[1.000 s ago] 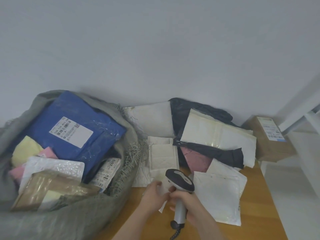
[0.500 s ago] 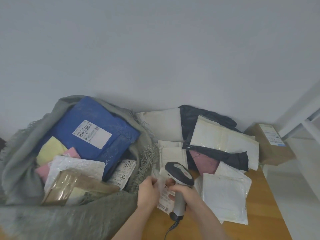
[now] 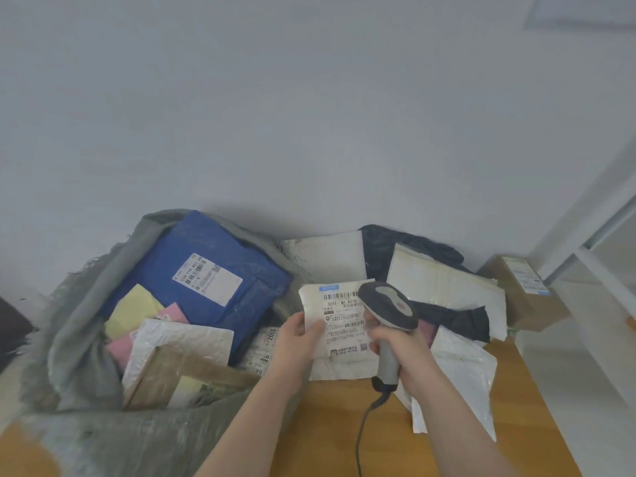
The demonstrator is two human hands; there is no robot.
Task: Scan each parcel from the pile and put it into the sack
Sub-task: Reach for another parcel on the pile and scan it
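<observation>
Both bare forearms reach up from the lower edge and converge toward the middle. The left hand (image 3: 298, 340) is raised with its back to the camera, thumb lying across the near face of a white parcel (image 3: 339, 325) and pinching its left edge; its fingers are hidden behind. The right hand (image 3: 401, 352) is curled in a fist round the handle of a scanner (image 3: 389, 315), knuckles leftward, the index finger seemingly at the trigger, though that is blurred.
</observation>
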